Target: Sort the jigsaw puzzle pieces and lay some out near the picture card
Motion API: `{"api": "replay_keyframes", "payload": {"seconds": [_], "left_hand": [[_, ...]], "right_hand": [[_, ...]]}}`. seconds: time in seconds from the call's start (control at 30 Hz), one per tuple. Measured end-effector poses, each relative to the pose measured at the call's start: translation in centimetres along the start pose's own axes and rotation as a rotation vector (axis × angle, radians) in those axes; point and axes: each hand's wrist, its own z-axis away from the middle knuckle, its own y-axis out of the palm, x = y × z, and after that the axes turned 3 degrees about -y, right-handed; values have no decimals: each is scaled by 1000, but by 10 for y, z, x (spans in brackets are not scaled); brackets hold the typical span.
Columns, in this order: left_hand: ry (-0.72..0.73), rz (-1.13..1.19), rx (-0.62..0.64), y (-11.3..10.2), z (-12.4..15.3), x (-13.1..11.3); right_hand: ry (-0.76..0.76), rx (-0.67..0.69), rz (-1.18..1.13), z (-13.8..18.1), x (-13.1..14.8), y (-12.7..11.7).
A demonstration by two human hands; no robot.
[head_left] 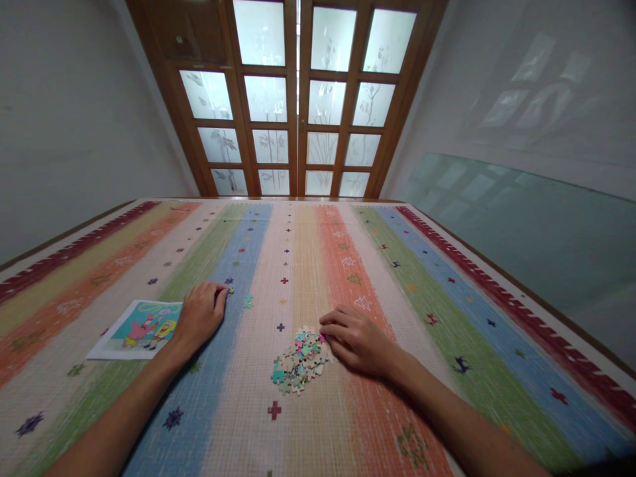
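Note:
A small heap of jigsaw puzzle pieces (301, 364) lies on the striped tablecloth, some showing teal, pink and yellow print and others pale. At the heap's right edge is my right hand (356, 339), its fingers closed and bent over a pink puzzle piece (322, 338). Farther up and to the left, my left hand (201, 315) pinches a small multicoloured puzzle piece (230, 291) at the cloth. Just right of those fingertips, a lone teal piece (248, 301) rests flat. Beside my left wrist lies a printed cartoon picture (144, 328), partly covered by the hand.
The striped tablecloth (248, 411) covers a long table reaching toward wooden doors (298, 99) with frosted panes. A pale wall (64, 119) stands on the left. On the right, a greenish glassy panel (521, 225) runs along the wall beside the table.

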Motion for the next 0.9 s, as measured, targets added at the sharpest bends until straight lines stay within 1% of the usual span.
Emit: {"api": "replay_keyframes", "payload": {"seconds": [0.17, 0.27, 0.37, 0.43, 0.6, 0.8, 0.9], "left_hand": [[15, -43, -12, -3, -1, -2], [100, -21, -20, -6, 1, -11], [201, 30, -2, -7, 5, -22], [232, 29, 5, -5, 8, -26], [247, 33, 52, -1, 11, -28], [265, 72, 92, 2, 8, -26], [230, 23, 80, 3, 5, -22]], "right_hand": [[-3, 0, -6, 0, -1, 1], [-8, -3, -4, 1, -1, 1], [1, 6, -4, 1, -1, 1], [7, 12, -5, 0, 0, 0], [6, 9, 0, 0, 1, 0], [7, 11, 0, 1, 0, 0], [12, 14, -1, 1, 1, -1]]}}
